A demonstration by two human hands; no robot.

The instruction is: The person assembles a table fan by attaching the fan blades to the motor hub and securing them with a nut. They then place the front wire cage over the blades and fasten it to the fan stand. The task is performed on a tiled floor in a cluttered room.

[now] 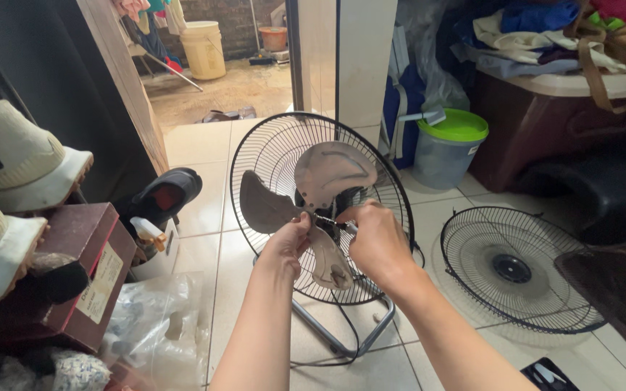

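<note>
A floor fan stands on the tiles with its rear wire guard in place and its front open. Its three metal blades are grey and dusty. My left hand pinches the hub area at the centre of the blades. My right hand grips a small dark tool whose tip points at the hub. Both hands meet in front of the motor. The fan's metal tube stand and a black cord lie below my forearms.
The detached front wire guard lies flat on the floor at right. A bucket with a green lid stands behind. Boxes, shoes and hats pile up at left, with a plastic bag. An open doorway leads to a yard.
</note>
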